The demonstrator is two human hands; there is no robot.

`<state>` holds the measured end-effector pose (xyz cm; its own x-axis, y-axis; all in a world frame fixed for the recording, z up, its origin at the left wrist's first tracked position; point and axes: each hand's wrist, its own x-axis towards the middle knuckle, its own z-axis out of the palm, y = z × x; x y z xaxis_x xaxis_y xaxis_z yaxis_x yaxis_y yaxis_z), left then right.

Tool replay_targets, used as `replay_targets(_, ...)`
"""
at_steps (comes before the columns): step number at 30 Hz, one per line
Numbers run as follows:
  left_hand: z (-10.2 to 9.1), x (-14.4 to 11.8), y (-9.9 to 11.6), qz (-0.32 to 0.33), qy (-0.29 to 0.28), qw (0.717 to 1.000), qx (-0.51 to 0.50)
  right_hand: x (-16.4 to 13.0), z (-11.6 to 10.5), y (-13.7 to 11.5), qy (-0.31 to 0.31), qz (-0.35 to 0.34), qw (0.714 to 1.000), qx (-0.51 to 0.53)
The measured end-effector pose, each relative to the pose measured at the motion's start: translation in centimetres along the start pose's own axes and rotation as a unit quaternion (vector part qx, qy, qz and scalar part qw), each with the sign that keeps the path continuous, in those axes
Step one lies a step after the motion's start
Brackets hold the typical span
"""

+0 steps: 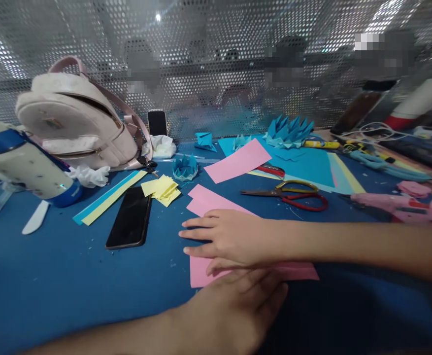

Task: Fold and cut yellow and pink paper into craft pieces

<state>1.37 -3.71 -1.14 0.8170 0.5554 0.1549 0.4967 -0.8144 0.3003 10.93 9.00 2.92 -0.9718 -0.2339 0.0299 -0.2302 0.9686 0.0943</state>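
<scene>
A pink paper sheet (pixel 199 276) lies on the blue table, partly covered by my hands. My right hand (pixel 234 236) comes in from the right and rests flat on it, fingers spread and pointing left. From the lower left reaches my left hand (pixel 234 305), palm down near the sheet's front edge, its fingers stretched out to the right beside my right thumb. Another pink paper piece (pixel 204 198) shows just beyond my right hand. Scissors (pixel 282 193) with yellow and red handles lie beyond my right wrist. A pink strip (pixel 238 161) rests farther back.
To the left are a black phone (pixel 130 217), yellow paper pieces (pixel 164 190), a bottle (pixel 27 160) and a backpack (pixel 79 118). Blue folded paper (pixel 288 132) and blue sheets (pixel 308 167) lie at the back. A pink glue gun (pixel 396 204) is at right, before a perforated metal panel (pixel 208 64).
</scene>
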Motion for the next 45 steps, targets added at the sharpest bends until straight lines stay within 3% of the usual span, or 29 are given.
replay_targets(7, -0.7, 0.2, 0.1, -0.002, -0.015, 0.997, -0.081, -5.1, 0.2, -1.4, 0.005, 0.063, 0.998, -0.006)
replay_targets(18, -0.2, 0.6, 0.4, 0.0, -0.08, 0.997, -0.012, -14.6, -0.2, -4.1, 0.008, 0.196, 0.979, -0.048)
replay_targets(25, -0.7, 1.6, 0.9, -0.021, -0.109, 0.992, -0.055, -19.1, -0.5, -6.1, 0.031, 0.271, 0.961, -0.053)
replay_targets(27, -1.4, 1.8, 1.1, -0.041, -0.094, 0.989, -0.105, -19.2, -0.6, -6.3, 0.042, 0.282, 0.957, -0.045)
replay_targets(30, -2.6, 1.5, 0.5, -0.127, -0.021, 0.977, -0.168, -18.5, -1.2, -6.0, 0.045, 0.284, 0.958, -0.026)
replay_targets(34, -3.7, -0.4, -2.0, -0.264, 0.084, 0.952, -0.128, -16.7, -2.3, -5.6, 0.01, 0.296, 0.954, -0.037)
replay_targets(38, -4.5, -2.2, -3.7, -0.342, 0.049, 0.933, -0.097, -14.2, -3.2, -5.3, 0.017, 0.319, 0.947, -0.007)
replay_targets(42, -5.0, -2.0, -3.5, -0.341, 0.031, 0.926, -0.16, -11.1, -3.8, -4.7, 0.045, 0.309, 0.944, 0.105)
replay_targets(45, -5.0, -1.3, -3.4, -0.333, 0.029, 0.921, -0.201, -8.5, -3.6, -4.0, 0.017, 0.308, 0.934, 0.181)
